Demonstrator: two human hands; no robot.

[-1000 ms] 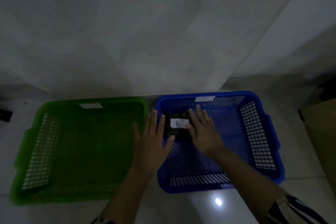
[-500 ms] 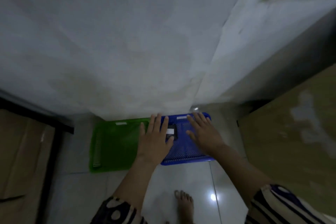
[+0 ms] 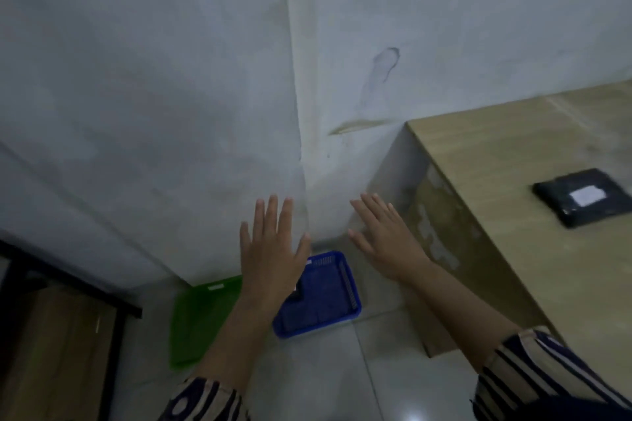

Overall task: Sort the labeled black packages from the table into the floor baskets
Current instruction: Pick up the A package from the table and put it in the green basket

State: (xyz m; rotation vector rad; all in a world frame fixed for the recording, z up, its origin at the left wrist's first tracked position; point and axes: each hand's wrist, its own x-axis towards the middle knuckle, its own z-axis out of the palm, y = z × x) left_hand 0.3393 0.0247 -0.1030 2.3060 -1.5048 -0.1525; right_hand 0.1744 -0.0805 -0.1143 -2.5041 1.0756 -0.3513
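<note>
On the right, a big light-brown wooden table (image 3: 533, 202) is seen, and a flat black plastic package with a white label (image 3: 583, 196) is laid on it, long side slanting from left to right. Below, a green plastic floor basket (image 3: 201, 321) is placed beside a blue one (image 3: 328, 297). Both hands, left (image 3: 272, 249) and right (image 3: 384, 237), are spread wide and hold nothing.

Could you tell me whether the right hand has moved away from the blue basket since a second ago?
Yes. The right hand has lifted out of the blue basket, toward the table.
</note>
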